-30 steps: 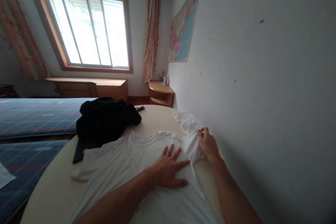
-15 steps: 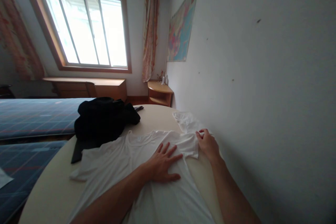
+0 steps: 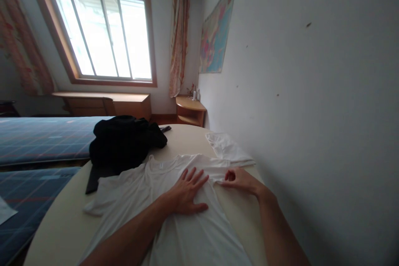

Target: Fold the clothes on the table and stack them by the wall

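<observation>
A white T-shirt [image 3: 199, 239] lies spread on the pale round table [image 3: 52, 235], its neckline toward the far side. My left hand [image 3: 185, 193] rests flat on the chest of the shirt with fingers spread. At the right sleeve, my right hand [image 3: 238, 181] has its fingers curled together, pinching the sleeve's lower edge near the hem. Part of that hem is hidden behind the fingers. The left sleeve [image 3: 109, 191] lies loosely creased on the table.
Behind the shirt is a heap of black cloth [image 3: 121, 141] on a dark flat object [image 3: 91, 183]. Another white cloth [image 3: 226, 147] lies by the wall [image 3: 311, 141], which runs close along the right. Blue plaid mattresses [image 3: 46, 139] stand at the left.
My right hand has moved from the sleeve's upper corner down and left to its lower edge. My left hand has slid slightly left, and the shirt's collar has shifted left too.
</observation>
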`<state>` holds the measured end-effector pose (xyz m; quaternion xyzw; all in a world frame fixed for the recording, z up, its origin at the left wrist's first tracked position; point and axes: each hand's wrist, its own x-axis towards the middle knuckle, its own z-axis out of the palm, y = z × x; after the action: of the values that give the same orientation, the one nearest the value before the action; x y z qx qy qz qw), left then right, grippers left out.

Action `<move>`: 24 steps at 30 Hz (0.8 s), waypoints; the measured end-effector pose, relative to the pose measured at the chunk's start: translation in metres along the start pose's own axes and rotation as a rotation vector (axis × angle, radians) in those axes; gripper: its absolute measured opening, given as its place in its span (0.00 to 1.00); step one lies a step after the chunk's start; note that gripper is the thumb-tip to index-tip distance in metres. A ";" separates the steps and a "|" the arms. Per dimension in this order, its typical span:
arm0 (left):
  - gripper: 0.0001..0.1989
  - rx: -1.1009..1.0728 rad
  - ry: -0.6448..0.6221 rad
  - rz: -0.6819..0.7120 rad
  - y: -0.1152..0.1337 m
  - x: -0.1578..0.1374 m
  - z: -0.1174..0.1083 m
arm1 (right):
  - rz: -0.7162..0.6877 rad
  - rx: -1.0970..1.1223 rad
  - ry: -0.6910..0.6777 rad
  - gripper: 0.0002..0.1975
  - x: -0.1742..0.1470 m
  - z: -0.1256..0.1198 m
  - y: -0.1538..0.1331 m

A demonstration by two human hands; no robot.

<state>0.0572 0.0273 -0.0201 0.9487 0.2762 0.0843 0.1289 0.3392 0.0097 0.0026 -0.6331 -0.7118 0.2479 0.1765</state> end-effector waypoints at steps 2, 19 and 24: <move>0.47 0.001 -0.002 -0.005 -0.001 0.000 0.001 | -0.027 0.019 -0.022 0.16 -0.001 0.000 0.001; 0.49 -0.001 -0.010 -0.003 -0.002 0.002 0.002 | -0.130 -0.105 0.151 0.04 -0.003 -0.006 -0.005; 0.46 -0.011 -0.001 0.035 -0.002 0.003 0.001 | -0.183 -0.081 0.117 0.11 -0.003 -0.006 -0.006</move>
<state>0.0585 0.0305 -0.0214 0.9527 0.2589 0.0876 0.1326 0.3382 0.0074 0.0107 -0.5854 -0.7646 0.1645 0.2137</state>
